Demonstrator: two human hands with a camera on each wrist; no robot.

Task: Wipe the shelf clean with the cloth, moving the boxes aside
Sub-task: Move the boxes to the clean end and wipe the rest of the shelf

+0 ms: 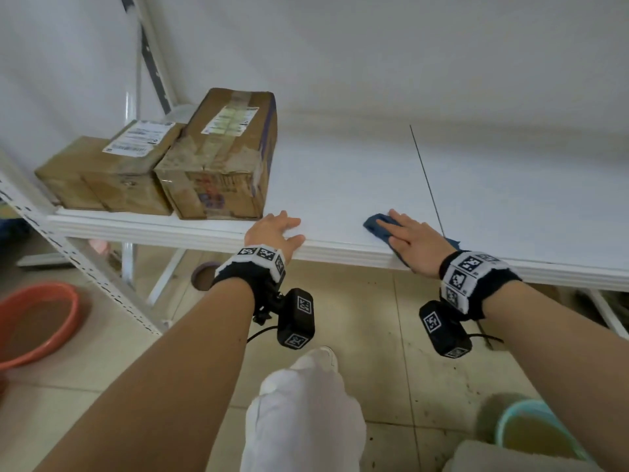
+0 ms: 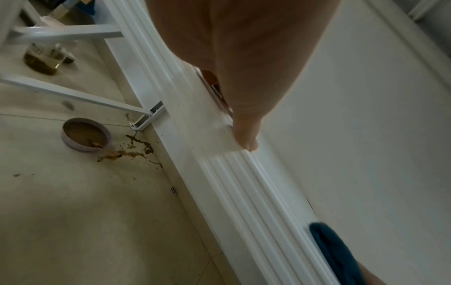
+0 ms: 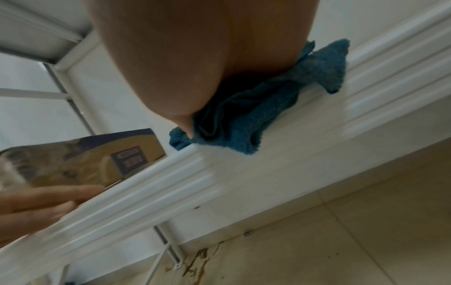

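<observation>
A white shelf [image 1: 340,185] runs across the head view. Two taped cardboard boxes stand at its left end: a large box [image 1: 221,158] and a lower box [image 1: 112,168] to its left. My left hand [image 1: 277,231] rests flat on the shelf's front edge just right of the large box, fingers straight. My right hand [image 1: 413,238] presses flat on a dark blue cloth [image 1: 376,224] near the front edge. In the right wrist view the cloth [image 3: 246,123] bunches under the palm and hangs over the edge. The left wrist view shows the cloth [image 2: 334,248] at the lower right.
A thin dark seam [image 1: 427,180] crosses the shelf right of the cloth. On the tiled floor below are a red basin [image 1: 37,321], a teal basin [image 1: 541,430], a small bowl [image 2: 85,135] with brown spill stains beside it, and the rack's white leg [image 1: 81,264].
</observation>
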